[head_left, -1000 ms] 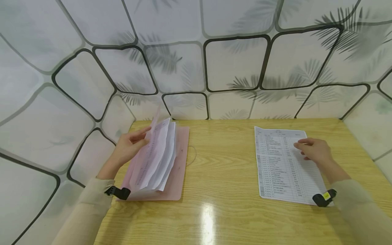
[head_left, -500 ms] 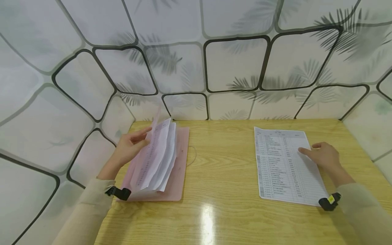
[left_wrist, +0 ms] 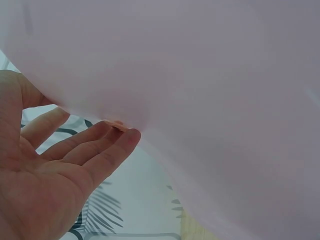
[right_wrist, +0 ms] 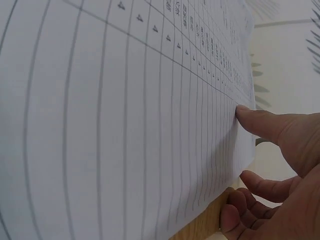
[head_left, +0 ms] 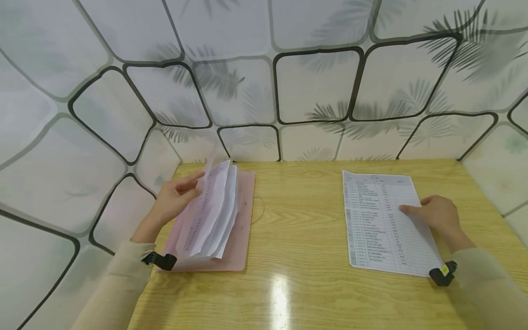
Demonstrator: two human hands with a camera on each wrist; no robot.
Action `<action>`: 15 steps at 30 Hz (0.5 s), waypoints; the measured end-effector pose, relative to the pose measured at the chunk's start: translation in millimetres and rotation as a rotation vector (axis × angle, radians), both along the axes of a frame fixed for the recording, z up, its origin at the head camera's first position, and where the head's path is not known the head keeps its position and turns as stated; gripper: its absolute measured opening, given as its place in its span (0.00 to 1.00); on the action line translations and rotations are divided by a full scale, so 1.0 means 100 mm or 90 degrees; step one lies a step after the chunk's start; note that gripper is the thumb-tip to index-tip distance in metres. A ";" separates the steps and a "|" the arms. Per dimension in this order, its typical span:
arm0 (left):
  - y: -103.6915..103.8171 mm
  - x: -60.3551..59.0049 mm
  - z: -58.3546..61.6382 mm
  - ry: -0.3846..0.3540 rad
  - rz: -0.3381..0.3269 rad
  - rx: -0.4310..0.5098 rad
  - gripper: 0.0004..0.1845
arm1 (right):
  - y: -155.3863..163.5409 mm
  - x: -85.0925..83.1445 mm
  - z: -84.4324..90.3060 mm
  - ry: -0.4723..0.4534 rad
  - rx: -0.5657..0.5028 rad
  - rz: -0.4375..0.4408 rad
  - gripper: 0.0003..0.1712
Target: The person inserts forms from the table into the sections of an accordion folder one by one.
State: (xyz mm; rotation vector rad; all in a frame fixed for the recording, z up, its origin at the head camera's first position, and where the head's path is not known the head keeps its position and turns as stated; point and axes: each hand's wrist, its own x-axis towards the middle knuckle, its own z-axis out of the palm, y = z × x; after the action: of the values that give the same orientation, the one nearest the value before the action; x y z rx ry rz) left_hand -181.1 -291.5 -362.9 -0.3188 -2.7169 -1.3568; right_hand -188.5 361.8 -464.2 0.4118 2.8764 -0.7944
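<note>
On the left of the table, in the head view, lies a pink folder (head_left: 245, 229) with several printed sheets (head_left: 219, 201) fanned up inside it. My left hand (head_left: 175, 197) holds its translucent cover raised by the edge; close up, the fingers meet the pink cover (left_wrist: 215, 100) along its lower edge. A printed table on a white sheet of paper (head_left: 371, 229) lies to the right. My right hand (head_left: 441, 217) grips the sheet's right edge. In the right wrist view the thumb presses on top and the other fingers curl by the edge, their tips partly hidden.
The wooden table (head_left: 297, 238) reaches back to a patterned wall (head_left: 317, 87), and another wall (head_left: 82, 192) rises close by the left arm. A thin loop of cord (head_left: 263, 208) sticks out from the folder's right side.
My right hand has shifted right from above the sheet to its right edge, and its thumb has come down on the paper. The left hand and folder stay put.
</note>
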 end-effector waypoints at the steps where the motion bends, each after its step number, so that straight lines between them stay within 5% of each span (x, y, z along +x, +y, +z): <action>1: 0.00 0.00 0.00 -0.001 0.000 -0.001 0.25 | 0.00 0.00 0.00 -0.001 -0.001 -0.002 0.52; 15: -0.01 -0.01 -0.02 -0.010 0.003 -0.005 0.26 | 0.01 -0.12 -0.01 0.017 -0.033 0.016 0.39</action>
State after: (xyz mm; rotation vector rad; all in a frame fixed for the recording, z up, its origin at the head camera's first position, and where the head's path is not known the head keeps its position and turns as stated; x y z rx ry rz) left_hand -181.7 -292.4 -364.9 -0.3031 -2.7338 -1.3534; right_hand -200.5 362.7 -465.5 0.3604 2.8731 -0.8747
